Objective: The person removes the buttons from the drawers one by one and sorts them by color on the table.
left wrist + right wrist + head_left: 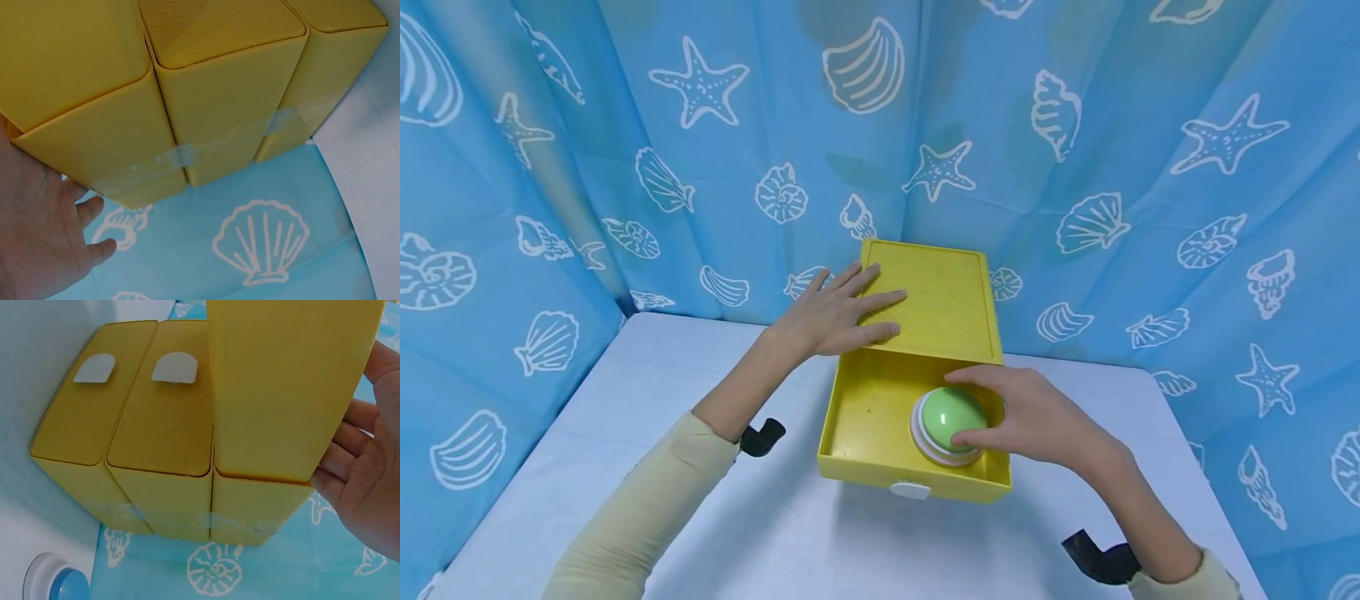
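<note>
A yellow cabinet (936,296) of stacked drawers stands against the curtain, its top drawer (868,417) pulled out. Inside that drawer, toward the right side, sits a green dome push button (950,408) on a round white base. My right hand (1030,412) reaches over the drawer's right wall and curls round the green push button, thumb at the near side and a finger at the far side. The fingertips are hidden behind the drawer wall in the right wrist view. On the cabinet's top left edge my left hand (842,312) rests with fingers spread.
A blue dome button (70,586) on a white base stands on the white table (25,506) before the cabinet. The two lower drawers, with white handles (175,367), are closed. Blue shell-print curtain (737,167) encloses the back and sides. Black straps (1101,558) circle both wrists.
</note>
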Action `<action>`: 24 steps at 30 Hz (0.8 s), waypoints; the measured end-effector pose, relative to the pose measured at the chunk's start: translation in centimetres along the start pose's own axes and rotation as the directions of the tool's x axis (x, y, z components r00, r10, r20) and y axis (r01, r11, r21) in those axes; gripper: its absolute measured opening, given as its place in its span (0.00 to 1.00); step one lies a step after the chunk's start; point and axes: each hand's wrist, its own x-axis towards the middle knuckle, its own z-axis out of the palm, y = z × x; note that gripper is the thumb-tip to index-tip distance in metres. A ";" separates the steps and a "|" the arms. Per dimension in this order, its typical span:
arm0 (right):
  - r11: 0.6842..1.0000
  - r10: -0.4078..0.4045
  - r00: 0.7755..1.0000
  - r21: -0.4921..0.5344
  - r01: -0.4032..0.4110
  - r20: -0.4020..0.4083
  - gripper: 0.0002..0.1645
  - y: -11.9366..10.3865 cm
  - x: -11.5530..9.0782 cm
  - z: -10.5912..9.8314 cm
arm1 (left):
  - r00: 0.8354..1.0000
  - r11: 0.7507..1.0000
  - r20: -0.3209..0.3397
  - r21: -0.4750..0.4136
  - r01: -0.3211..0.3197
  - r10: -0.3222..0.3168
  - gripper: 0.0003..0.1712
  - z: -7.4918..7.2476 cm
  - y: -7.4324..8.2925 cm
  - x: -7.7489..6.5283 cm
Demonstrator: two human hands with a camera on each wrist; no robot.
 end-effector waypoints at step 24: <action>0.986 0.010 0.999 -0.168 -0.002 0.052 0.46 -0.7 0.0 0.4 | 1.000 1.000 0.011 0.004 0.000 0.000 0.37 -0.1 0.1 0.0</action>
